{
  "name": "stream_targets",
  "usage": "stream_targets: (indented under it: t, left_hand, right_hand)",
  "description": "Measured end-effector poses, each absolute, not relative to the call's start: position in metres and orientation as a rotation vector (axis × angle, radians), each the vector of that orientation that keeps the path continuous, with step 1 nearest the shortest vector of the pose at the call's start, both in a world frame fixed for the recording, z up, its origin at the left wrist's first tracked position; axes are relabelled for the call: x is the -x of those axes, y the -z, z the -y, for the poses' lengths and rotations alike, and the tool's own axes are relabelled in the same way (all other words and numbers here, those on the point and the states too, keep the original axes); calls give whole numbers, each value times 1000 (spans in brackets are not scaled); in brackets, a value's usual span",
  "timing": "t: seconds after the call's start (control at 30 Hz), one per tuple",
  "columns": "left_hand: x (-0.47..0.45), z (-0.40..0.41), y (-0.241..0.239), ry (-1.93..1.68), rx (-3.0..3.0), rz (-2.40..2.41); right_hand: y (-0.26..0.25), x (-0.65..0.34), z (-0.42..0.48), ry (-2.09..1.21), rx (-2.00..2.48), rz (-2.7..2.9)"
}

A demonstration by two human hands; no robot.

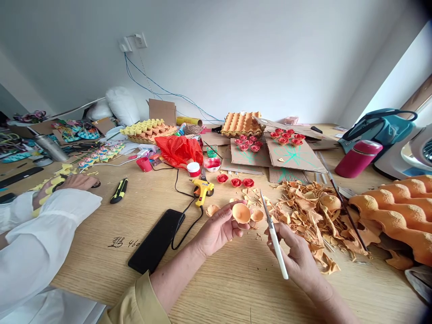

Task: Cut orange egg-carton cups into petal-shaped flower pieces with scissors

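My left hand (219, 229) is closed on a round orange egg-tray cup (241, 213), hollow side toward me, pinched between thumb and fingers. Just right of it sits a smaller cut cup (257, 216); I cannot tell if my fingers touch it. My right hand (295, 252) grips a white-handled knife (278, 254), its narrow metal blade pointing up and away, apart from the cup. Another petal-edged cup (212, 210) lies beyond my left hand. Torn orange tray scraps (303, 207) are heaped right of the blade. Red-painted flowers (236, 182) stand in a row farther back.
A yellow glue gun (204, 189), a black phone (157, 240) and a utility knife (119, 191) lie to the left. Orange egg trays (401, 211) and a pink bottle (359, 158) stand right. Cardboard (293, 155) holds red flowers. Another person's white sleeve (50, 229) reaches in at left.
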State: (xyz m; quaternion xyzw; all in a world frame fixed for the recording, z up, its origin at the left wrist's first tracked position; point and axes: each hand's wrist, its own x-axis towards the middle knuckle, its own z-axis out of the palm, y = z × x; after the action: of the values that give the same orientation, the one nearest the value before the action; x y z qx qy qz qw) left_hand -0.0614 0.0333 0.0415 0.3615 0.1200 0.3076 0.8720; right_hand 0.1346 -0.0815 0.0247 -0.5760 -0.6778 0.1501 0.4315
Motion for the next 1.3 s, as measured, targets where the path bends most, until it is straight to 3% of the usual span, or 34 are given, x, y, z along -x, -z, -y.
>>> stream_targets:
  t: [0.53, 1.3]
  left_hand:
    - [61, -31, -44, -693, -874, -262]
    - [55, -25, -35, -1062, -1436, -516]
  right_hand:
    - [-23, -135, 83, -433, 1441, 1727]
    - [-26, -126, 80, -222, 1469, 2023]
